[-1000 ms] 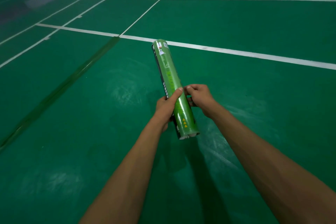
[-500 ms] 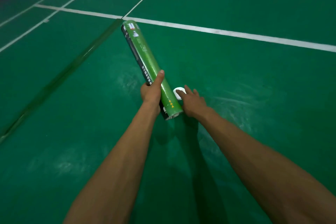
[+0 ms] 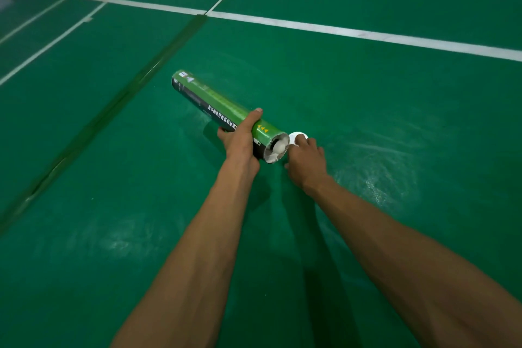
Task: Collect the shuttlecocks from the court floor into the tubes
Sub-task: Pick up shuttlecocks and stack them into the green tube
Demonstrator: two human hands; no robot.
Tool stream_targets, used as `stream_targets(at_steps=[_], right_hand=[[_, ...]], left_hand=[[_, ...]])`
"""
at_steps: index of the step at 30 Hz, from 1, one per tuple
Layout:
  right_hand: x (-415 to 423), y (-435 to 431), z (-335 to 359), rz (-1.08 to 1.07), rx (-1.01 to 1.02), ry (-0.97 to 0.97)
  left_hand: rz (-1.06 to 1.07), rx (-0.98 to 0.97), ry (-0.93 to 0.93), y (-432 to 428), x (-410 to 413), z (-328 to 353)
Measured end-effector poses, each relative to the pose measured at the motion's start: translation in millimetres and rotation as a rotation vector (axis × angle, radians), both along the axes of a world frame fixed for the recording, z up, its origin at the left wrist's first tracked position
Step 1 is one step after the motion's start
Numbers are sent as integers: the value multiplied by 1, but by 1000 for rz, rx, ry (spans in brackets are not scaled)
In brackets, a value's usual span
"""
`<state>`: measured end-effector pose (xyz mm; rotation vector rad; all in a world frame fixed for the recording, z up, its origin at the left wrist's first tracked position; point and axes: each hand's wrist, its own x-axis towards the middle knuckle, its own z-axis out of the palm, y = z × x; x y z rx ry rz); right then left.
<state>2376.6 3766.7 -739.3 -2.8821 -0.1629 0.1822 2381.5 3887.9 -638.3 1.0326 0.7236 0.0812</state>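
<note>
My left hand (image 3: 243, 141) grips a green shuttlecock tube (image 3: 214, 102) near its near end, with the thumb on top. The tube slants away to the upper left, low over the green court floor (image 3: 367, 121). Its near end is uncovered, and the white cork of a shuttlecock (image 3: 278, 147) shows inside. My right hand (image 3: 306, 159) holds a round white cap (image 3: 296, 138) right beside that end, fingers curled on it. The cap's lower part is hidden by my fingers.
White court lines (image 3: 339, 29) cross the floor beyond the tube, and more run at the far left. A darker green tape strip (image 3: 118, 102) slants from the line junction toward the lower left. No loose shuttlecocks show on the floor.
The tube swung lower and further left, and its near end now faces me without a cap. My right hand came off the tube and now holds the white cap beside that end.
</note>
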Motion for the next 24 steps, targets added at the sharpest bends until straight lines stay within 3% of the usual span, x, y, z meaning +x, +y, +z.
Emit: stream_targets(at_steps=[4,9,13,16,20,24], right_hand=[[-1,0,3,-81,43,-95],[8,-5,1,-50,53,177],[1,-1,-2,-45,14,45],[-4,2,4,-103,46,129],[-8,-11,10,-212,279,249],[-14,-26,42,-520,823,-51]], left_hand=[[37,-66,-1,2,-1,2],[53,-128,13,2,1,8],[-5,-150,36,6,7,1],[-7,-177,32,7,6,4],[41,-199,15,6,6,8],[101,-234,4,3,8,21]])
